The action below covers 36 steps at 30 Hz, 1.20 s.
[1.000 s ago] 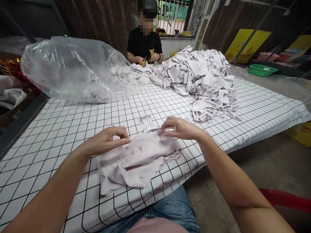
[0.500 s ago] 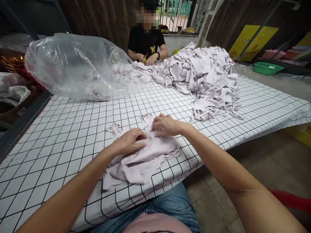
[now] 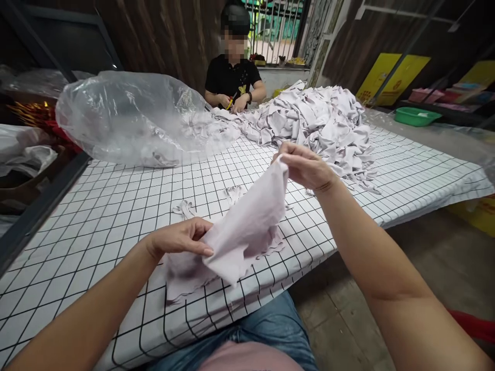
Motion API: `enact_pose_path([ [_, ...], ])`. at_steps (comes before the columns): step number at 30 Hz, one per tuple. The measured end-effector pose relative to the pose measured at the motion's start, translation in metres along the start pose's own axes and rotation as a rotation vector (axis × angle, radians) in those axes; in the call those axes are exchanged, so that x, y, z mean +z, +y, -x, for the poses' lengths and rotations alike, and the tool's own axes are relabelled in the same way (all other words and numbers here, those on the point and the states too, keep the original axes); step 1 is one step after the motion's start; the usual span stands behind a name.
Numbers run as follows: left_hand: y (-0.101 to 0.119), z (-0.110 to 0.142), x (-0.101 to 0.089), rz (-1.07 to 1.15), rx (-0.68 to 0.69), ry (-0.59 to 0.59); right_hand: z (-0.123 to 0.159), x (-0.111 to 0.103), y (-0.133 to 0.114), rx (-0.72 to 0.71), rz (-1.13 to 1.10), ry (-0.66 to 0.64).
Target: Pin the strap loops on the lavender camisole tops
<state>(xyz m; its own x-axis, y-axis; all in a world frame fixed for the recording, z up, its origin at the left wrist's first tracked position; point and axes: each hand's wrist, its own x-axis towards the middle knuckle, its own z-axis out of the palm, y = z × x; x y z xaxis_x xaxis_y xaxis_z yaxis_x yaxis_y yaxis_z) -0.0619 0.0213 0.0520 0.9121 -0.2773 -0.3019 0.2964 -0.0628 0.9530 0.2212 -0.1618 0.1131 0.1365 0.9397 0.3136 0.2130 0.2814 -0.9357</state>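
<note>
A pale pinkish-grey piece of fabric (image 3: 247,219) is stretched between my two hands above the near edge of the table. My right hand (image 3: 303,164) pinches its upper corner, raised off the cloth. At the lower left edge, my left hand (image 3: 187,238) grips the fabric between thumb and fingers. More of the same fabric (image 3: 185,278) lies flat underneath, partly hidden by the lifted piece. Two small bunches of narrow strips, one on the left (image 3: 184,208) and one farther right (image 3: 234,194), rest just beyond it.
A large heap of similar fabric (image 3: 309,116) covers the table's far side. To its left lies a clear plastic bag (image 3: 131,118). Across the table (image 3: 127,206), a person (image 3: 234,77) holds yellow-handled scissors (image 3: 230,103). A green basin (image 3: 416,116) stands at the right.
My right hand has risen up and to the right, lifting a corner of the fabric off the table. My left hand has moved slightly down and left and now grips its edge.
</note>
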Motion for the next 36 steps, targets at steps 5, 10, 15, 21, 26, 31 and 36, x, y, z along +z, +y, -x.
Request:
enact_pose_path([
  [5,0.018,0.032,-0.010,-0.211,0.020,0.161,0.016,-0.012,-0.017,0.030,0.039,0.183],
  [10,0.060,0.077,-0.010,-0.342,0.016,0.379,0.029,-0.003,-0.022,0.033,0.071,0.200],
  [15,0.056,0.090,-0.004,-0.355,-0.074,0.471,0.047,0.012,0.003,0.127,0.068,0.047],
  [21,-0.006,0.058,0.004,-0.698,-0.237,0.528,0.064,0.031,0.045,0.391,0.535,-0.235],
  [26,-0.027,0.056,0.007,-0.871,-0.215,0.762,0.063,0.034,0.049,0.396,0.670,-0.216],
  [31,-0.027,0.067,0.006,-0.733,-0.318,0.754,0.062,0.029,0.048,0.397,0.773,-0.182],
  [36,-0.019,0.072,0.013,-0.734,-0.227,0.889,0.065,0.022,0.047,0.332,0.828,-0.202],
])
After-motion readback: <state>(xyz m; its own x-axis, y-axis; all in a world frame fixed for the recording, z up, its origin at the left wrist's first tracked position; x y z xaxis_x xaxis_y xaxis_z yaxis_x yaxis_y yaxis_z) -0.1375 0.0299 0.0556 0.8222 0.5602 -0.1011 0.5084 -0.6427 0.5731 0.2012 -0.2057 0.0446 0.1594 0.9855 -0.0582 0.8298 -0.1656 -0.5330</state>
